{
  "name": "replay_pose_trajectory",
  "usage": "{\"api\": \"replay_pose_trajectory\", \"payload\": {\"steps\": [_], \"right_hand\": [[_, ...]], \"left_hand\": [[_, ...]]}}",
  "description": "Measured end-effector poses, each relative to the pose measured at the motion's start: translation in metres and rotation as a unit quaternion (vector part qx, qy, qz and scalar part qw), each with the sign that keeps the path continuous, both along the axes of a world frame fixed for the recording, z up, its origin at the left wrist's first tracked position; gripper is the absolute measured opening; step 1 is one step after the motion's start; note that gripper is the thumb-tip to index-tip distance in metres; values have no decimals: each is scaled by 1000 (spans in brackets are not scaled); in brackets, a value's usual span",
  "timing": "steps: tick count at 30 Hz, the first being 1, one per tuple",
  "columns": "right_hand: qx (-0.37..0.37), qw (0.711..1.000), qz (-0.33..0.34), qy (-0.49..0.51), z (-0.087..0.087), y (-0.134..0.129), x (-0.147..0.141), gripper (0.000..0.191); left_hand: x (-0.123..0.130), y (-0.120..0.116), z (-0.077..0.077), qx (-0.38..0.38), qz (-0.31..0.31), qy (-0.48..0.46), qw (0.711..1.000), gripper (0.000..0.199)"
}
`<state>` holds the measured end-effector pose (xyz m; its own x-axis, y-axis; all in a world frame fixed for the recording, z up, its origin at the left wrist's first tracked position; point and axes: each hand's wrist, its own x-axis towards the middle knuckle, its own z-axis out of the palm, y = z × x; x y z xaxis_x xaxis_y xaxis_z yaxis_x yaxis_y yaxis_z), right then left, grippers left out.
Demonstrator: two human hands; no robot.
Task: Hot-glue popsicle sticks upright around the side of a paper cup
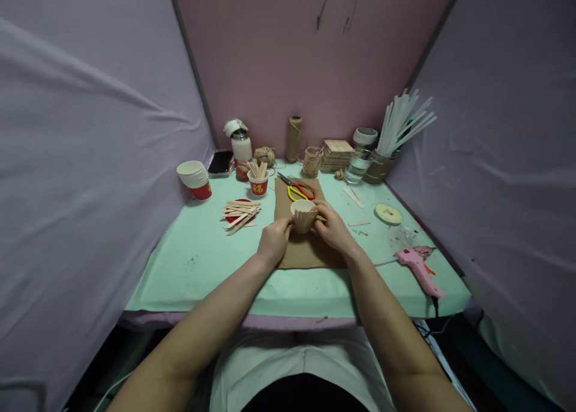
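A small paper cup (pixel 305 220), its outside covered with pieces of wooden craft stick, is held upright over a brown mat (pixel 310 257). From the left, my left hand (pixel 275 241) is closed on the cup's side. My right hand (pixel 333 226) grips the opposite side, its fingers near the rim; whether it also pinches a loose stick piece, I cannot tell. Just behind the cup lie scissors (pixel 297 191) with red and yellow handles. To the left, a pile of flat craft sticks (pixel 242 213) rests on a red lid-like disc.
A pink glue gun (pixel 420 271) lies at the right edge, its cord hanging down. Stacked paper cups (pixel 194 180) and a red cup of sticks (pixel 258 183) stand left. A glass of water (pixel 358 167), wooden squares (pixel 337 155) and white glue sticks (pixel 402 124) are at the back right.
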<state>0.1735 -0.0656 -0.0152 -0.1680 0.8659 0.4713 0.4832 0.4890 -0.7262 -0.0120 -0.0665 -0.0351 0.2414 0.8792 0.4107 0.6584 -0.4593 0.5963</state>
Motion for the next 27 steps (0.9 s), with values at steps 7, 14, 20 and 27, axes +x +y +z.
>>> {"api": "replay_pose_trajectory", "payload": {"steps": [7, 14, 20, 27], "right_hand": [[1, 1000, -3, -2, -1, 0, -1, 24], [7, 1000, -15, -15, -4, 0, -3, 26], [14, 1000, -18, -17, -8, 2, -4, 28], [22, 999, -17, -15, -12, 4, -4, 30]], "left_hand": [[0, 1, 2, -5, -1, -1, 1000, 16], [-2, 2, 2, -12, -17, 39, 999, 18], [-1, 1, 5, -24, -17, 96, 995, 20], [-2, 0, 5, -42, -21, 121, 992, 18]]}}
